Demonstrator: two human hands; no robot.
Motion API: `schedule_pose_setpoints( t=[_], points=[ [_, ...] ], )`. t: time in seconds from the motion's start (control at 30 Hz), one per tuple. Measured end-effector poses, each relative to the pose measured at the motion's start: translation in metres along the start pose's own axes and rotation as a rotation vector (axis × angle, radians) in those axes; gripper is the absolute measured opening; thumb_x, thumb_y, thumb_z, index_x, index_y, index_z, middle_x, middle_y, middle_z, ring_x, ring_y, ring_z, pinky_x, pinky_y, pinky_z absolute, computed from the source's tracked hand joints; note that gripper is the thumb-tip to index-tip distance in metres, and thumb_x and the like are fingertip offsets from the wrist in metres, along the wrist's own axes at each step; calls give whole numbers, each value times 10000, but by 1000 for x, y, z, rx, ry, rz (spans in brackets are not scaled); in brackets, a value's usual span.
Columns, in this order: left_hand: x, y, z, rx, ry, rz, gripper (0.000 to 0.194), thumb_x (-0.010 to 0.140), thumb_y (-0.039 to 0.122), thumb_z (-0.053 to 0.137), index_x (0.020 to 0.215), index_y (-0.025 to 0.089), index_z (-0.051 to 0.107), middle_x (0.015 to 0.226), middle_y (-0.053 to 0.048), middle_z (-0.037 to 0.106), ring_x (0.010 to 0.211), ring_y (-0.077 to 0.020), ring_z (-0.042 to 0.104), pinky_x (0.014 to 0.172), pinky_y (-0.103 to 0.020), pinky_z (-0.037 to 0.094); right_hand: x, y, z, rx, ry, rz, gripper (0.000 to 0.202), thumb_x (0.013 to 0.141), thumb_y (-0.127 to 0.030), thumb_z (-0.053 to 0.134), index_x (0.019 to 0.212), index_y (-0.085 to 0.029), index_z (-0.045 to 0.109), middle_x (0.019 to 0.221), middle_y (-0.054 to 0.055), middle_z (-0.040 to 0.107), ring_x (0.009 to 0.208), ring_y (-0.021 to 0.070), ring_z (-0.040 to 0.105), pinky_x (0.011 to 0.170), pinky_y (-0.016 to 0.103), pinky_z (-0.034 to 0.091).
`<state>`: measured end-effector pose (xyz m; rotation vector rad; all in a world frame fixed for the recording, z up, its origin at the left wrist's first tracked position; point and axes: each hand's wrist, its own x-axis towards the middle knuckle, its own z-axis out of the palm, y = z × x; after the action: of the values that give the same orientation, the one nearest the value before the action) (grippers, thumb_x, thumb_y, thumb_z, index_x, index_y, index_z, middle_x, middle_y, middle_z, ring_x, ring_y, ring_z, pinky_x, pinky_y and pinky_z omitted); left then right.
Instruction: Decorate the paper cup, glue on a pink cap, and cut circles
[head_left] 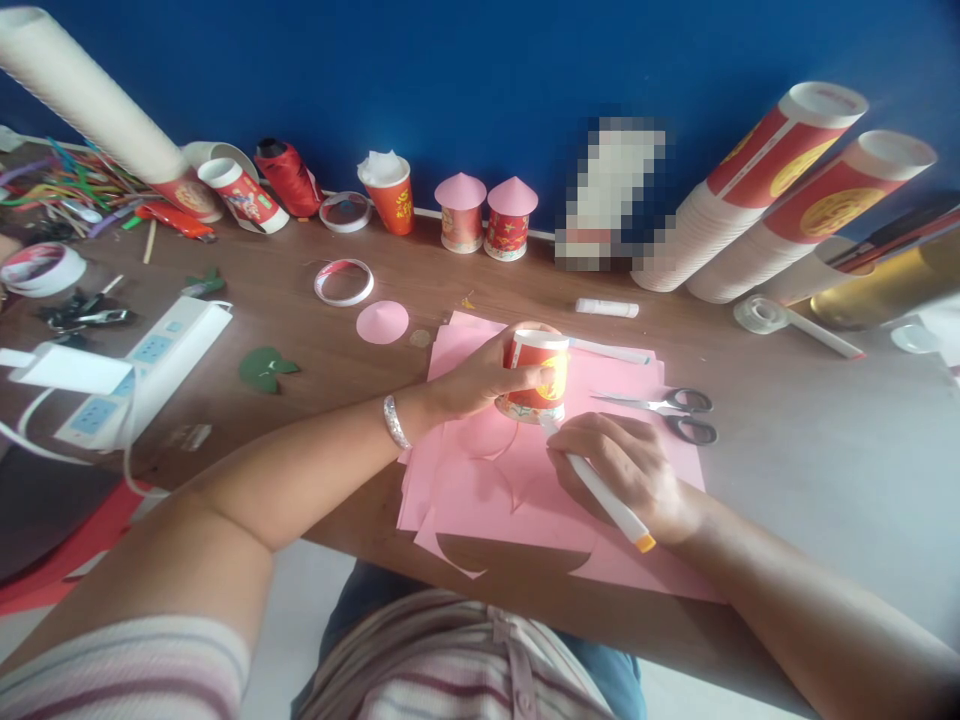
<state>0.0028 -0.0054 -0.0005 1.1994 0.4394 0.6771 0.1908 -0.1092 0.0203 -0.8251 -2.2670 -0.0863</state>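
My left hand [487,375] is closed around a red paper cup [536,355] with a gold emblem and a patterned band at its lower end. My right hand [622,465] grips a white marker [609,500] with a yellow end; its tip meets the band of the cup. Beneath both hands lies a stack of pink paper [465,480], with curved cuts along its near edge. Scissors [667,405] with dark handles rest on the paper just beyond my right hand. Another white pen [607,350] lies across the far edge of the stack.
Two cups with pink cone tops [513,220] stand by the blue wall. Tall stacks of paper cups [780,190] lean at the right. A glue stick [607,308] and a pink cone [382,322] lie on the table. A power strip [146,370] with cables occupies the left.
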Motion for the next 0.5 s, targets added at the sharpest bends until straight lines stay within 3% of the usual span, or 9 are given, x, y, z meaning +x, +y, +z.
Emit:
schedule_pose_setpoints(
  t=[0.3, 0.5],
  points=[
    [-1, 0, -2, -7, 5, -15, 406, 812, 388, 820, 1108, 198, 615, 993, -52, 634, 863, -159, 611, 732, -285, 517, 1, -2, -4, 13, 53, 14, 208, 869, -3, 614, 963, -185, 582, 722, -10, 642, 564, 113, 605, 508, 242, 495],
    [-1, 3, -1, 5, 3, -34, 416, 806, 414, 824, 1109, 201, 635, 984, -50, 650, 856, -162, 628, 736, -301, 524, 2, -2, -5, 25, 22, 13, 207, 886, -6, 596, 959, -199, 571, 719, -11, 640, 547, 106, 578, 493, 240, 478]
  ],
)
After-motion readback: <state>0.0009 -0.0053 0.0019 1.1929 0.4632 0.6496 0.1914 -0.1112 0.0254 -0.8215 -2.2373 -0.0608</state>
